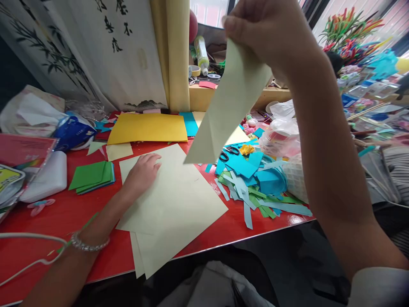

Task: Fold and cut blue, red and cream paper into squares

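My right hand (pixel 255 25) is raised high over the table, its thumb and fingers pinching the top of a pale cream strip of paper (pixel 223 102). The strip hangs down at a slant, with a crease near its lower end. My left hand (pixel 143 172) lies on large cream paper sheets (pixel 179 204), fingers pointing to the right and pressed onto the top sheet. These sheets overlap at angles, and their lower corners stick out past the table's front edge.
Cut blue and green paper strips (pixel 246 187) are heaped at the right, with black scissors (pixel 228 152) behind. Green paper squares (pixel 91 175) lie left of the sheets, yellow paper (pixel 148 128) at the back. A white cable (pixel 32 235) crosses the left side of the red table (pixel 108 266).
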Demonstrator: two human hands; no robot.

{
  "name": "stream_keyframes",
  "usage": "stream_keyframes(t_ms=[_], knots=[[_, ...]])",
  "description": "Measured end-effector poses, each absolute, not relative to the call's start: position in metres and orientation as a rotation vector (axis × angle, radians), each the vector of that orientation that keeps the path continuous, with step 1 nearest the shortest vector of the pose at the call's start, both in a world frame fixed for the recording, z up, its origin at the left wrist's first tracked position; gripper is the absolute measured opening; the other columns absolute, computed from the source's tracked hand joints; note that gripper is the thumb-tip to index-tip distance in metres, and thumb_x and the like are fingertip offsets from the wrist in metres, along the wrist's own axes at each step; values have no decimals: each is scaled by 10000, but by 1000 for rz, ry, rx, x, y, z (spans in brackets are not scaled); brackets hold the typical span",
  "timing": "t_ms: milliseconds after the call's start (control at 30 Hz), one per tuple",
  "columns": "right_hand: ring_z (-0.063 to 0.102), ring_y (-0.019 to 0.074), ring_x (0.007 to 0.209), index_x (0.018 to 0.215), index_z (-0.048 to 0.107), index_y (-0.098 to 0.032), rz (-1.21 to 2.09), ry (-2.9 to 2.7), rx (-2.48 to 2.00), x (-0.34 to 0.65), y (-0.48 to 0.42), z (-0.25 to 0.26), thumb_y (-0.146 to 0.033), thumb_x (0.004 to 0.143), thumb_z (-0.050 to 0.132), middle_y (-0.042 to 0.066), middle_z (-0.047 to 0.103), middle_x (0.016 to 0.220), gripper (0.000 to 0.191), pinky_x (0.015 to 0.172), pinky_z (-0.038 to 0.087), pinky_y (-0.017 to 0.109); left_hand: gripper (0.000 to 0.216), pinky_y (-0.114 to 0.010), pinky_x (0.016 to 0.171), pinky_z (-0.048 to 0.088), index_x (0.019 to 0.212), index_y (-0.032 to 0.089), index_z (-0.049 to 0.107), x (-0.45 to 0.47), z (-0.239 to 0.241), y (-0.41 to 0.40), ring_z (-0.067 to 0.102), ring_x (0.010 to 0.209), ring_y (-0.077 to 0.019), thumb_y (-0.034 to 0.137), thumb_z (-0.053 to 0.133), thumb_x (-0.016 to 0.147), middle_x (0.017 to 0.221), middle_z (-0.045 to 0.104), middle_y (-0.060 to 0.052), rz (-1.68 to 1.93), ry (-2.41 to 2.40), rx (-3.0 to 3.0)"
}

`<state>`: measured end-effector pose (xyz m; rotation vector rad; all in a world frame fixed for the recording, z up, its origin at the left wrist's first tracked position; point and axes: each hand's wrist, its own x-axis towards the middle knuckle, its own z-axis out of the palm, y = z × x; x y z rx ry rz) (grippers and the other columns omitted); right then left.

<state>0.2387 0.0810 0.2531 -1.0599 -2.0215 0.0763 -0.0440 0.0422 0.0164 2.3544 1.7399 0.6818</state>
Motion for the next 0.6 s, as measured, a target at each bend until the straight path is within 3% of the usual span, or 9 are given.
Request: stream_keyframes(t_ms=[133, 267, 400, 600], knots=[[476, 82, 663, 660, 559, -163, 253, -2306, -975, 209, 88, 216, -341, 814, 548, -44, 471, 641, 236, 592, 330, 243, 450, -458, 981, 363, 1267, 102, 448, -62, -8, 58, 419, 1204, -304, 310, 283, 904, 1285, 501, -168, 513, 1789, 2501], [465, 97, 642, 723, 584, -138, 425, -2499, -972, 168, 97, 128, -276, 826, 558, 10, 585, 717, 174, 587, 333, 236, 451, -443, 1016, 334, 1293, 71, 405, -64, -18, 61, 388, 1243, -287, 240, 264, 899, 1326, 461, -186, 436, 1684, 2606], [482, 116, 662, 783, 588, -145, 654, -2556, -1029, 146, 91, 56, -293, 854, 512, 41, 602, 782, 181, 573, 307, 233, 463, -432, 1028, 320, 1311, 74, 388, -62, -16, 59, 362, 1270, -278, 179, 258, 879, 1360, 429, -177, 386, 1647, 2663], [522, 125, 771, 878, 605, -151, 776, -2583, -921, 153, 83, 36, -327, 844, 539, 62, 608, 933, 191, 656, 375, 229, 506, -430, 990, 349, 1310, 110, 394, -61, -7, 57, 395, 1222, -288, 119, 306, 812, 1309, 476, -159, 340, 1690, 2755]])
